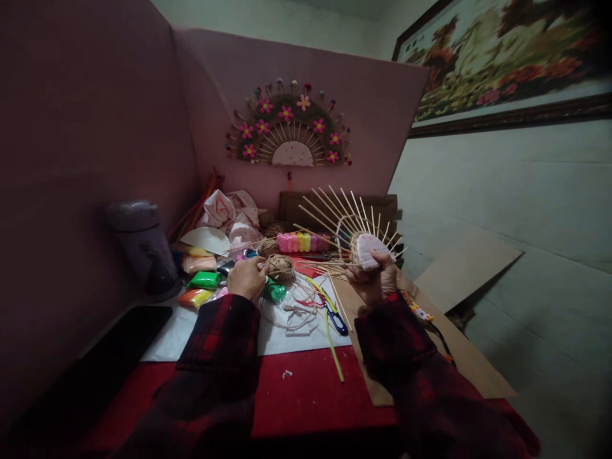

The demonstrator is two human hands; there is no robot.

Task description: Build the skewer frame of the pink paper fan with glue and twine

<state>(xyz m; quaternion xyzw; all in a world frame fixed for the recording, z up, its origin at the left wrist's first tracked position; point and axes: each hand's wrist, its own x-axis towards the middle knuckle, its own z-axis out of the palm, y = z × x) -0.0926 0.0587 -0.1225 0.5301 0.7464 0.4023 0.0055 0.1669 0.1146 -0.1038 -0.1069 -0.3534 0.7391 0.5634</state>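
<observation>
My right hand (373, 277) is closed around a half-made fan (356, 233): a pink fabric-covered base with several thin wooden sticks radiating upward and jute twine woven round its rim. My left hand (246, 277) is closed in a pinch on a strand of jute twine that runs across to the fan. Just beyond the left hand lies a ball of jute twine (281, 266). Both sleeves are dark red plaid.
A finished flower-decorated fan (289, 127) hangs on the pink partition. On the table lie coloured clay packets (203, 280), a strip of coloured clay blocks (302, 241), blue-handled scissors (335, 317), a dark jug (141, 245), a phone (129, 325) and cardboard (466, 271).
</observation>
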